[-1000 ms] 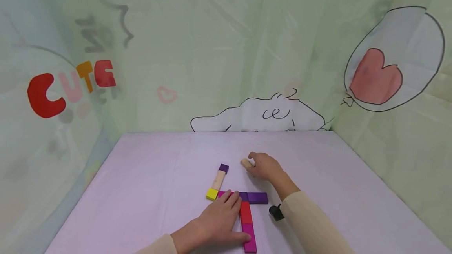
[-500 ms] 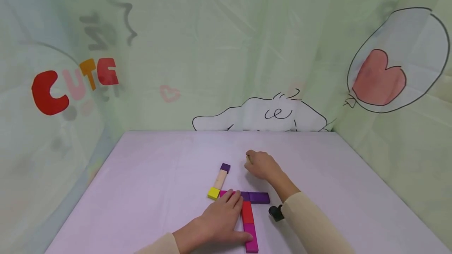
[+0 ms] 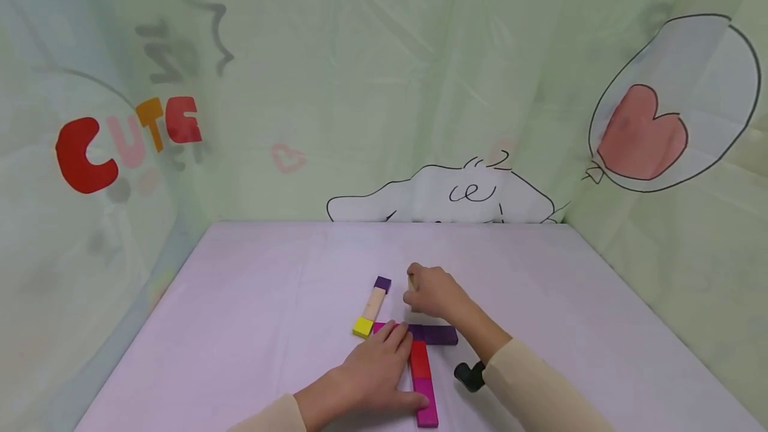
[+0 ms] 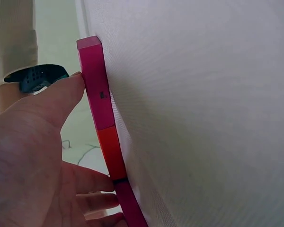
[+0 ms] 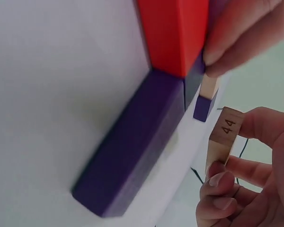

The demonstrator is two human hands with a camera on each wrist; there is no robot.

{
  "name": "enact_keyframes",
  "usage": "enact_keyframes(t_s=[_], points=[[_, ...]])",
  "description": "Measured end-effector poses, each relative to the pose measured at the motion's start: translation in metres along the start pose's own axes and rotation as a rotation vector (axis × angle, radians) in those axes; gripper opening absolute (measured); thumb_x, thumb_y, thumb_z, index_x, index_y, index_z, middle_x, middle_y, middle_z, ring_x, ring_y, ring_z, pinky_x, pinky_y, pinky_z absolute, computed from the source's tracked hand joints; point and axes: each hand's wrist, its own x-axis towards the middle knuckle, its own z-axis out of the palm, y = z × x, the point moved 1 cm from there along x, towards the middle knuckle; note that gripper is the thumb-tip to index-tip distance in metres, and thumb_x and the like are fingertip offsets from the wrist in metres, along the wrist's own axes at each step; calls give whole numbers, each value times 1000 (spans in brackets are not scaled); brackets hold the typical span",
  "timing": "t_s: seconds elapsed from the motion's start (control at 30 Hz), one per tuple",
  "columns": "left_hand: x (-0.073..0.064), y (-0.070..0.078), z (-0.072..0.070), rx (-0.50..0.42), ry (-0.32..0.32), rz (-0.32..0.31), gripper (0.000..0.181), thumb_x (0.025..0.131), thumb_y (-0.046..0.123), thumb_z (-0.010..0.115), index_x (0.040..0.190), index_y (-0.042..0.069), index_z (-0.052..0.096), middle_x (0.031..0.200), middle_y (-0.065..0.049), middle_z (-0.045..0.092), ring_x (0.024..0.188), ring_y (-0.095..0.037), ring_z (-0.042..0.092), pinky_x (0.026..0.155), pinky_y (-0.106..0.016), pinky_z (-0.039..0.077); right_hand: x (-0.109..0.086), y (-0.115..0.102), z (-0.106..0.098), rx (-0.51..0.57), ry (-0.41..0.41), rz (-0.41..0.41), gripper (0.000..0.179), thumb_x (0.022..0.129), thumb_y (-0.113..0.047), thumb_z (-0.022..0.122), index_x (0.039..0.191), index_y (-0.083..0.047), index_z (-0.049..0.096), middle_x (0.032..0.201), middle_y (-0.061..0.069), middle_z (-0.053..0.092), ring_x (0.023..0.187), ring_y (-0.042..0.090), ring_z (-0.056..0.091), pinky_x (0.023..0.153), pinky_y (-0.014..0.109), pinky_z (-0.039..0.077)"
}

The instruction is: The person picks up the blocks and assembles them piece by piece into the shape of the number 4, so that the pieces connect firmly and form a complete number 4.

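Observation:
My right hand (image 3: 437, 291) pinches a plain wooden block (image 5: 226, 130) marked "44" between thumb and fingers, held off the table past the row of blocks. My left hand (image 3: 379, 369) lies along the laid blocks with fingers extended. Its thumb touches the near magenta block (image 3: 427, 407), and its fingertips rest at the far magenta block (image 3: 379, 327), partly hidden beneath them. A red block (image 3: 421, 360) joins the near magenta block to a small purple block (image 3: 417, 333). A longer dark purple block (image 3: 441, 335) extends to the right.
Left of the hands, a slanted row holds a yellow block (image 3: 363, 327), a pale wooden block (image 3: 375, 304) and a purple block (image 3: 382, 284). A black wrist device (image 3: 471, 377) hangs under the right sleeve. Printed curtains surround the pale table (image 3: 240, 325).
My right hand has picked the wooden block up off the table, turned it, and carried it left and slightly nearer. The left hand stays on the blocks.

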Motion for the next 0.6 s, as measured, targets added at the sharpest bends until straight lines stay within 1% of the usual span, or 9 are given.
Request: enact_keyframes(t_s=[0.2, 0.43, 0.6], points=[[-2, -1, -1, -16, 12, 12, 97, 87, 75, 61, 159, 13, 42, 167, -2, 35, 156, -24, 31, 122, -38, 37, -7, -6, 4, 1, -28, -8, 50, 86, -20, 71, 132, -5, 62, 89, 9, 67, 75, 22, 58, 65, 33, 53], [-2, -2, 0, -27, 21, 23, 97, 88, 75, 59, 159, 11, 41, 167, -4, 33, 156, -26, 30, 123, -38, 35, -9, -8, 10, -18, -18, -26, 48, 86, -20, 72, 130, -4, 63, 86, 8, 67, 73, 21, 57, 64, 34, 52], [-2, -3, -1, -33, 15, 19, 98, 87, 76, 59, 159, 11, 40, 169, -4, 32, 157, -26, 29, 124, -39, 34, -9, -8, 14, -45, -32, -8, 48, 87, -21, 74, 131, -6, 63, 84, 7, 65, 73, 21, 56, 66, 34, 52]])
